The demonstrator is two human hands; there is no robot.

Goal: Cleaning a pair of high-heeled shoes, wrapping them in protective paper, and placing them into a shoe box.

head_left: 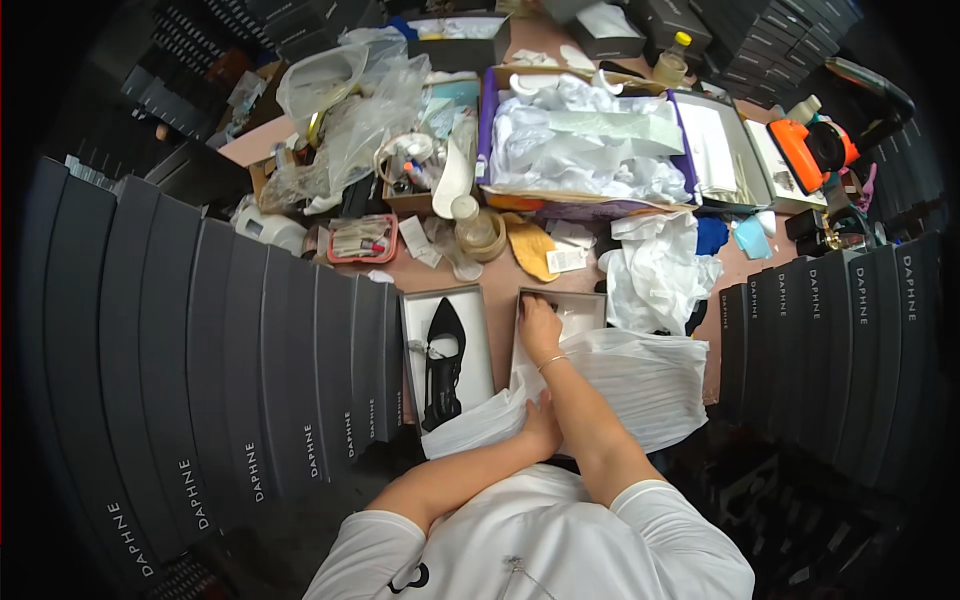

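Observation:
My right hand [540, 328] reaches into the far left corner of an open shoe box [568, 296]. Its fingers are bent and closed at the box wall, and what they grip, if anything, is hidden. My left hand [543, 425] crosses beneath the right forearm and rests at the near side, against white tissue paper [640, 385]. That forearm covers most of its fingers. The paper spreads over the near part of the box and out to both sides. To the left, a black pointed shoe [443, 360] with a strap lies in a white-lined box section [475, 330].
Dark shoe boxes stand in rows at left [225, 350] and right [800, 340]. Behind are a purple carton [487, 130] full of crumpled paper, a pink basket [362, 240], a yellow cloth [530, 248], a yellow-capped bottle [671, 65] and an orange device [800, 150].

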